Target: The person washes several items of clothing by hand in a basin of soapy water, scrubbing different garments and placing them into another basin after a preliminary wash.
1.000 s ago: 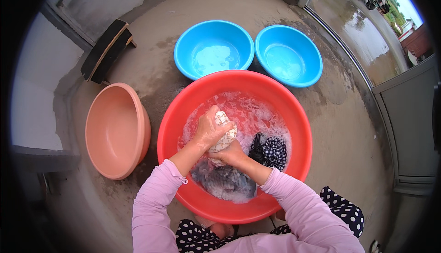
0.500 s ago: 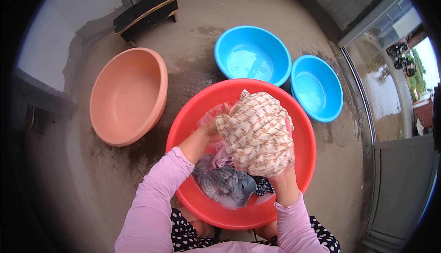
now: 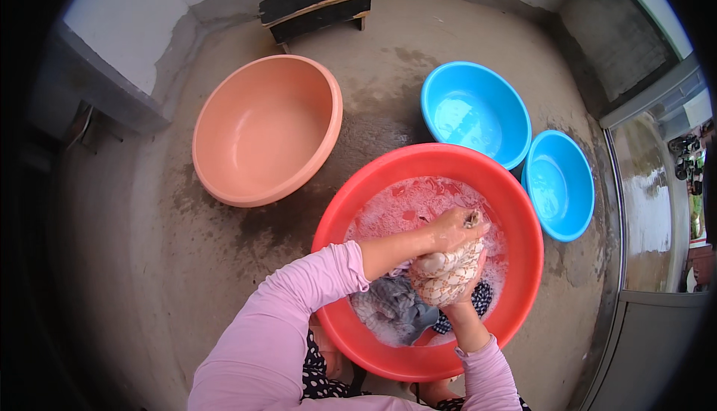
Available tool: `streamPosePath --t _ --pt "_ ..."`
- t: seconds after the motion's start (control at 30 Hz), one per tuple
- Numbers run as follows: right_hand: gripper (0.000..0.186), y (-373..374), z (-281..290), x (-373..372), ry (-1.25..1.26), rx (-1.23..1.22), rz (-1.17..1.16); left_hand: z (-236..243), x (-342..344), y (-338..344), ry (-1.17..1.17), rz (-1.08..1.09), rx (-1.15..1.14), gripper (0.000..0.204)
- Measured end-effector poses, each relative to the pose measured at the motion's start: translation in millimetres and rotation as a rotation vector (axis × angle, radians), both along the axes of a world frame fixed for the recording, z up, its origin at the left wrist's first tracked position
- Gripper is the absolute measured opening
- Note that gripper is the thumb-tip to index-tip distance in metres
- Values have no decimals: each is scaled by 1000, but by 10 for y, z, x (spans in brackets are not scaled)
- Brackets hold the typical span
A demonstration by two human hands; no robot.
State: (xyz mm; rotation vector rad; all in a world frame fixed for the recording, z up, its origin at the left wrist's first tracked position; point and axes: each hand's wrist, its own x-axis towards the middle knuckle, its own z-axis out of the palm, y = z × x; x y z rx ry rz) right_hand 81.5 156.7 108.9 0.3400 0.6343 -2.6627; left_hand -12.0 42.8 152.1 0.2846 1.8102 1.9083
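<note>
Both bare hands are above the large red basin (image 3: 422,157) of soapy water, gripping a wet cream cloth with an orange pattern (image 3: 437,276). My left hand (image 3: 454,230) is wrapped round its upper end, with a bit of fabric poking out of the fist. My right hand (image 3: 467,291) grips the lower part from beneath, its fingers partly hidden by the bundle. A crumpled grey garment (image 3: 388,306) and a dark checked cloth (image 3: 482,299) lie in the suds below.
A peach basin (image 3: 265,131) stands at the left. Two blue basins (image 3: 474,123) (image 3: 559,187) sit beyond the red one and to its right. A black wooden bench (image 3: 317,4) is by the back wall. A glazed doorway (image 3: 650,202) is at the right.
The patterned cloth, spread out half a second ago, is now bunched between my hands. My left hand has moved right and up. The view has turned left, shifting the basins rightward.
</note>
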Motion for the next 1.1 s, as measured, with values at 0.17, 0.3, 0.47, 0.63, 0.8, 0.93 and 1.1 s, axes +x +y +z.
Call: streamPosePath --t 0.17,0.3,0.47,0.63,0.8,0.93,1.1 --pt "61 -27 -363 32 -247 117 -260 -398 251 216 518 212 -253 28" --pt "61 159 -297 -130 -272 87 12 -608 144 126 190 238 -124 24" --pt "61 -126 557 -475 -262 -27 107 317 -106 -568 43 467 314 22" --pt "73 342 224 -585 -251 311 327 1138 -336 -1496 288 986 323 16" --pt "57 772 -104 -652 -207 1039 133 1332 -316 -2678 901 1045 -282 22" --pt "46 761 -553 -375 64 1595 456 723 -391 -3513 1008 1080 -774 22" --pt "42 264 -336 2 372 2143 846 319 -126 -3424 526 504 -1332 36"
